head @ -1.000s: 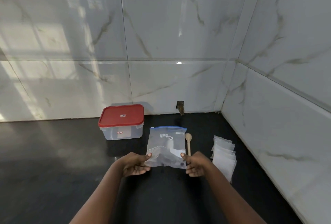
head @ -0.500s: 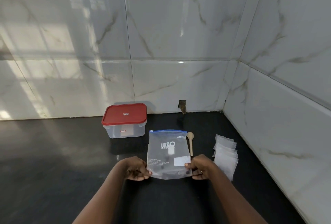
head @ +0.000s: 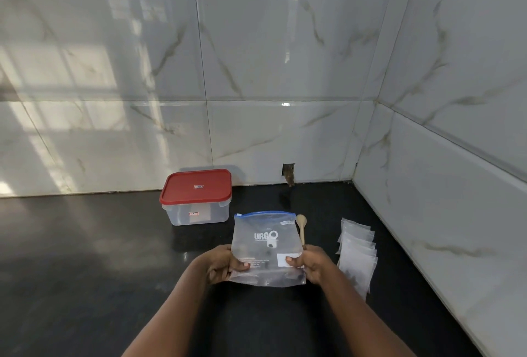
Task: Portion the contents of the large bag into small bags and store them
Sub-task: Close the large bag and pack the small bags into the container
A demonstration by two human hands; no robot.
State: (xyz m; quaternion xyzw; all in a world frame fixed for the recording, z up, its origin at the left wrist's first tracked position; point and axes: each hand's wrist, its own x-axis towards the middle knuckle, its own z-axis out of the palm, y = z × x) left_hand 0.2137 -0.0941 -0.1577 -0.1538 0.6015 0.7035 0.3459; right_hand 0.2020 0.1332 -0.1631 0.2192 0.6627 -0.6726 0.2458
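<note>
A large clear zip bag (head: 266, 238) with a blue seal strip and white lettering stands upright in front of me. My left hand (head: 221, 265) pinches its lower left edge, thumb on the front. My right hand (head: 313, 264) pinches the lower right edge, thumb on a white label. A few small dark bits lie at the bag's bottom. A row of several small clear bags (head: 356, 254) lies overlapped on the counter to the right. A wooden spoon (head: 301, 227) lies just behind the large bag's right side.
A clear plastic box with a red lid (head: 196, 195) sits shut at the back, left of the bag. The black counter (head: 85, 257) runs left; marble-tiled walls close off the back and right sides, meeting in a corner.
Both hands have lifted the large bag from a slumped, folded lie to a flat upright hold and shifted their grip a little higher up its sides.
</note>
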